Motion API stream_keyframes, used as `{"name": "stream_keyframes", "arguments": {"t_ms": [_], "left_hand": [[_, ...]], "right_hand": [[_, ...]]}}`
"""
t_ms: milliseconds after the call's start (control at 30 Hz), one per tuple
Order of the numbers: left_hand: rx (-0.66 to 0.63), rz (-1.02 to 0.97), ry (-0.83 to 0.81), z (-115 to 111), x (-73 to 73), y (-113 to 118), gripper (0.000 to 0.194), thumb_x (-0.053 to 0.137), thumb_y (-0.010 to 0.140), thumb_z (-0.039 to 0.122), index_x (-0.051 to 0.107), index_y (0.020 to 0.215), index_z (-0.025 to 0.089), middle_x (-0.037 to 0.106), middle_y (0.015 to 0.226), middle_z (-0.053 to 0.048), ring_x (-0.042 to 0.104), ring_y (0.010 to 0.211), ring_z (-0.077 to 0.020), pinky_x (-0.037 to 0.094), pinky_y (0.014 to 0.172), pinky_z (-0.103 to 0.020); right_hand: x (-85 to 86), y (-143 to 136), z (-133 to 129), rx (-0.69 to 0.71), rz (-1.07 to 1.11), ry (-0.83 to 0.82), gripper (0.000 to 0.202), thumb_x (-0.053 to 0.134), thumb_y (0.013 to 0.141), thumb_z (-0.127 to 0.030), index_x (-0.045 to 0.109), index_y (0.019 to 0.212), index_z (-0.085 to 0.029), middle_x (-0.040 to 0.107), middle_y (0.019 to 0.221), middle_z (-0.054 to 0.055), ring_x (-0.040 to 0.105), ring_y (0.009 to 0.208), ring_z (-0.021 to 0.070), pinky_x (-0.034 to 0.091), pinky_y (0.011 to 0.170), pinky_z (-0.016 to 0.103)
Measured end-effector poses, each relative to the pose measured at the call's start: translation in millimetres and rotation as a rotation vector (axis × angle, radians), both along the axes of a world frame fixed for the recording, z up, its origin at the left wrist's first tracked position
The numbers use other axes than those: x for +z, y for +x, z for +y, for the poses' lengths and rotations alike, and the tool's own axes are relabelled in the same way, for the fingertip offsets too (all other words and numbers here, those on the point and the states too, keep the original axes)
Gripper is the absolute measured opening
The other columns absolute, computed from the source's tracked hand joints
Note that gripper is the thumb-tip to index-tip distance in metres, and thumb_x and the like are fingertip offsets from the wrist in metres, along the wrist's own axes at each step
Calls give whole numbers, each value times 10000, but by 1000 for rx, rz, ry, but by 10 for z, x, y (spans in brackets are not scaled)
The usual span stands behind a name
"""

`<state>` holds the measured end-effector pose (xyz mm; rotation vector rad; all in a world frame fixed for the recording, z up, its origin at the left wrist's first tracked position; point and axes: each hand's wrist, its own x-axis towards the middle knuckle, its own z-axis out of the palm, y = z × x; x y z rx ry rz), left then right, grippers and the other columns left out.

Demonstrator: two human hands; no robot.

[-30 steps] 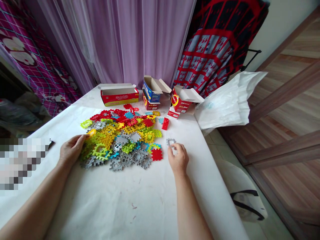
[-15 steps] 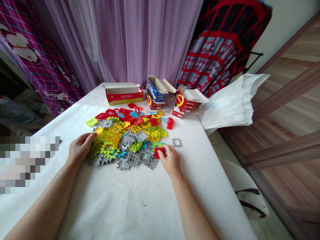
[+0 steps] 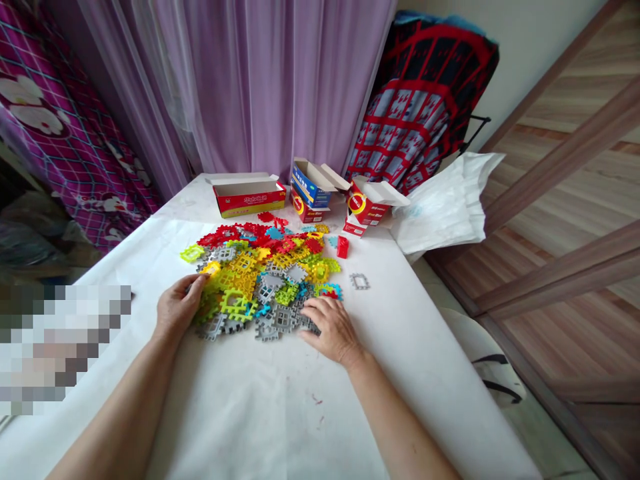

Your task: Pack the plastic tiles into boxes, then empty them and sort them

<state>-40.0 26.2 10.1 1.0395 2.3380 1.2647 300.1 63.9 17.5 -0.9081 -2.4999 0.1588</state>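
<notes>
A mixed heap of plastic interlocking building pieces [image 3: 240,270] lies on the table, in red, yellow, lime green, blue and grey. At its left edge my left hand [image 3: 176,308] is closed, thumb and fingers pinching a yellow interlocking piece [image 3: 213,268]. My right hand [image 3: 333,330] is over the heap's right front edge, fingers spread and bent above grey interlocking pieces [image 3: 283,318]. Whether its fingertips touch them I cannot tell. Just beyond these fingers a red piece [image 3: 330,294] is partly hidden. One grey square frame piece [image 3: 359,281] lies apart on the right.
At the back of the white-covered table [image 3: 250,413] stand an open red box [image 3: 250,200], a blue box [image 3: 311,185] stacked on a red one, and another open red box [image 3: 367,203]. A red block [image 3: 343,247] sits nearby. A white bag [image 3: 440,207] hangs over the right edge.
My right hand has let go of the red piece and moved left and nearer, over the grey pieces. My left hand keeps its pinch on the yellow piece. The view has shifted slightly.
</notes>
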Motion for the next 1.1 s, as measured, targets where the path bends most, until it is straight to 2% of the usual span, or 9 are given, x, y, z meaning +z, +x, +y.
{"name": "stream_keyframes", "arguments": {"t_ms": [100,167,367,467,600,767,867,1000,1100], "left_hand": [[-19,-8,-9,15,-25,-26,482,495,725,573,727,958,221,746,898,-23,655,837,-193,480,715,-259],[-22,-14,-23,26,-25,-34,483,496,724,581,725,963,229,743,887,-17,651,812,-186,471,697,-255],[-9,-29,-80,22,70,-11,463,519,719,552,723,975,224,731,844,-15,625,768,-180,434,651,-259],[-1,-26,-108,14,109,-3,462,520,712,545,722,983,231,723,821,-10,619,774,-189,424,652,-267],[0,-17,-134,21,118,-2,496,523,688,565,719,1002,234,711,799,-11,619,770,-202,419,636,-276],[12,-2,-138,26,140,16,510,513,676,577,719,1001,242,718,866,-23,630,826,-218,439,680,-292],[18,1,-139,22,155,21,500,514,666,584,722,983,259,720,835,-15,632,806,-224,445,668,-300],[19,3,-136,16,147,10,513,522,658,587,722,989,250,718,829,-19,635,798,-223,448,661,-298],[17,5,-127,15,133,8,504,515,662,584,719,981,251,722,850,-18,636,812,-221,449,664,-295]], "right_hand": [[-24,-35,-4,5,62,-63,150,605,868,-270,692,988,-244,697,1067,58,585,1016,215,458,935,400],[-41,-28,8,-36,199,-124,182,530,902,-291,697,950,-239,702,1032,65,607,992,202,477,929,383],[-168,134,191,-485,740,-532,394,505,864,-499,640,1070,-191,648,708,11,593,599,153,518,543,260],[-251,340,342,-601,866,-581,496,600,780,-520,598,1139,-177,625,668,-16,558,544,133,488,488,236],[-292,626,451,-700,720,-468,429,539,808,-498,648,1063,-170,626,685,-2,566,576,137,498,557,257],[-175,912,444,-782,340,-188,315,505,843,-391,723,964,-197,677,963,75,613,684,145,513,729,298],[-119,1060,426,-723,275,-178,293,487,822,-250,725,989,-215,684,1028,67,647,787,163,526,797,316],[-121,1115,422,-417,192,-259,537,456,647,-32,721,1063,-245,645,1254,41,586,1159,194,471,1016,386],[-125,1053,438,-305,133,-275,651,454,600,13,697,1134,-269,611,1326,24,541,1234,196,424,1079,422]]}}
